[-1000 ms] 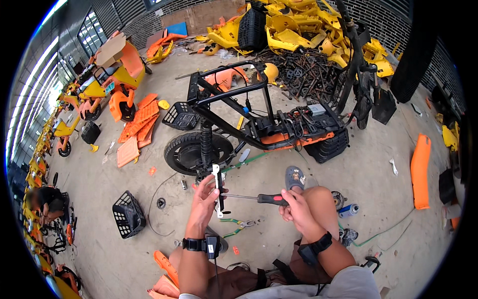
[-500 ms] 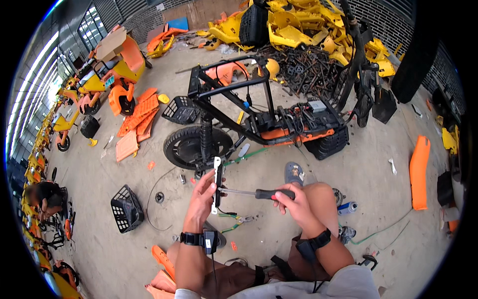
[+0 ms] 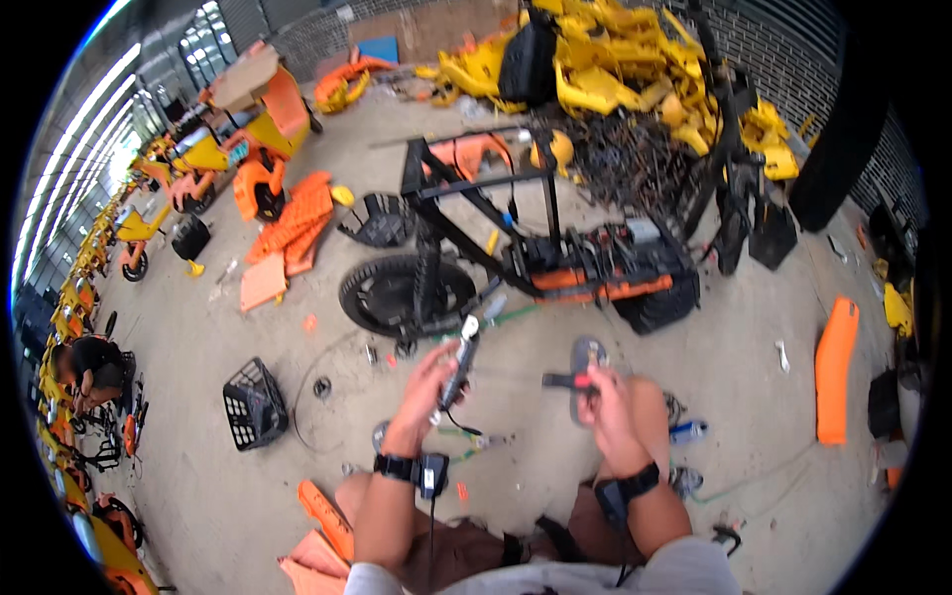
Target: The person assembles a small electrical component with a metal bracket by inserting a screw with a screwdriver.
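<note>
My left hand (image 3: pixel 424 392) is closed around a narrow black-and-white bracketed part (image 3: pixel 460 367), tilted, with a short black cable trailing from its lower end. In my right hand (image 3: pixel 611 407) is a screwdriver (image 3: pixel 563 380) with a black and red handle. Its blurred shaft points left toward the part; whether the tip touches it I cannot tell. Beyond both hands stands a stripped black scooter frame (image 3: pixel 410 177) with its wheel (image 3: pixel 359 299) and exposed wiring (image 3: pixel 610 248). Green-handled pliers (image 3: pixel 484 441) lie on the floor below the part.
A black basket (image 3: pixel 255 405) lies at left, orange panels (image 3: pixel 297 223) farther back. At right are a blue can (image 3: pixel 688 431) and a long orange panel (image 3: pixel 838 372). Yellow shells (image 3: pixel 605 69) are heaped behind. Another person (image 3: pixel 94 367) crouches at far left beside parked scooters.
The part has tilted from nearly upright to leaning right. My right hand and the screwdriver have moved right, away from it. The whole view has shifted slightly.
</note>
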`<state>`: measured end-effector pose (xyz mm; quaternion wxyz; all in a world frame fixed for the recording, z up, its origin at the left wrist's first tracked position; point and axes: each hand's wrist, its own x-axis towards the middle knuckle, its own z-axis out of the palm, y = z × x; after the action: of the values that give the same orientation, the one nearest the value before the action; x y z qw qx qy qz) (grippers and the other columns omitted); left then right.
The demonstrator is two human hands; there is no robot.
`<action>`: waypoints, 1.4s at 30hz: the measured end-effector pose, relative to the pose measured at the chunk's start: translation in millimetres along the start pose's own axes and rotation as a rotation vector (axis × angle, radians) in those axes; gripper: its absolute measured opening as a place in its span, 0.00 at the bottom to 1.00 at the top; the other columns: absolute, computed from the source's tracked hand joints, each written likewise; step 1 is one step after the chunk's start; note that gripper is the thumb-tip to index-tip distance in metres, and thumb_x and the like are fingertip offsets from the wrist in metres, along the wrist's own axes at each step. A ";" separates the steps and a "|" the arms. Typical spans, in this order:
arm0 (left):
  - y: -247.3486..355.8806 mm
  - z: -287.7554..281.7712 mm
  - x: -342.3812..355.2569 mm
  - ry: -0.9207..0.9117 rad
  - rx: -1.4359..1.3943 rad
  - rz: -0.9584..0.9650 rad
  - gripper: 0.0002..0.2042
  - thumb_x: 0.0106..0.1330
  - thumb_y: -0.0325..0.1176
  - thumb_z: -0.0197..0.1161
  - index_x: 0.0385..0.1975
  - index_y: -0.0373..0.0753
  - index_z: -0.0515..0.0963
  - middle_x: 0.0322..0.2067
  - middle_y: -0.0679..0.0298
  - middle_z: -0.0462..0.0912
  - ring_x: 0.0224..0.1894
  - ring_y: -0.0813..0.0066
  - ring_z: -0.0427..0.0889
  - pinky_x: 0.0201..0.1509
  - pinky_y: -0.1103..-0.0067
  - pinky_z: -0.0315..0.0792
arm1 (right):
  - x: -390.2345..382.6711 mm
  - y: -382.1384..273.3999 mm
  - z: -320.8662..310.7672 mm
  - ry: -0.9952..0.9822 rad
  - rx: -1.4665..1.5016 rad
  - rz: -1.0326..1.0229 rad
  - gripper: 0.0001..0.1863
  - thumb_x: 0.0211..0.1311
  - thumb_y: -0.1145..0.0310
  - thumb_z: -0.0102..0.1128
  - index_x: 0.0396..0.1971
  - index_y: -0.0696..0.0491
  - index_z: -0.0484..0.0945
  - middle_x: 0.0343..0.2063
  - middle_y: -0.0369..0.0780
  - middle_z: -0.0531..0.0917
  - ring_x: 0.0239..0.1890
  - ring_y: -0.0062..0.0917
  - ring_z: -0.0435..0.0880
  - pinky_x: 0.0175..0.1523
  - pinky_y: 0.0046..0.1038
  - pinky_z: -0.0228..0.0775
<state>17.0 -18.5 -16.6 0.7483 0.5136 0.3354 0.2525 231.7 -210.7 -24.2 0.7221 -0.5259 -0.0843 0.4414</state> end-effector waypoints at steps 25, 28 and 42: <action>10.2 -40.6 -2.9 0.238 -0.510 0.026 0.18 0.72 0.44 0.50 0.48 0.33 0.71 0.41 0.53 0.82 0.38 0.61 0.84 0.38 0.68 0.80 | 0.4 332.1 -113.1 0.602 -0.133 0.972 0.15 0.66 0.53 0.42 0.33 0.49 0.68 0.16 0.41 0.72 0.09 0.25 0.61 0.15 0.32 0.53; 15.0 -47.4 -9.6 0.206 -0.560 0.031 0.18 0.72 0.44 0.50 0.48 0.33 0.71 0.41 0.52 0.83 0.39 0.61 0.84 0.38 0.68 0.81 | 0.0 326.9 -103.5 0.506 -0.175 0.852 0.16 0.65 0.53 0.45 0.31 0.51 0.68 0.15 0.39 0.72 0.09 0.23 0.61 0.15 0.29 0.53; 24.9 -36.9 -16.1 0.292 -0.433 0.052 0.17 0.72 0.41 0.50 0.47 0.33 0.71 0.40 0.53 0.82 0.36 0.65 0.83 0.37 0.72 0.80 | 15.5 335.3 -70.1 0.407 -0.603 0.727 0.25 0.64 0.47 0.52 0.24 0.57 0.76 0.17 0.39 0.79 0.13 0.25 0.74 0.17 0.29 0.64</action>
<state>-22.4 0.6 1.5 0.7777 0.3083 0.3645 0.4089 98.0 -228.2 -339.5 0.3399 -0.7813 0.1226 0.5089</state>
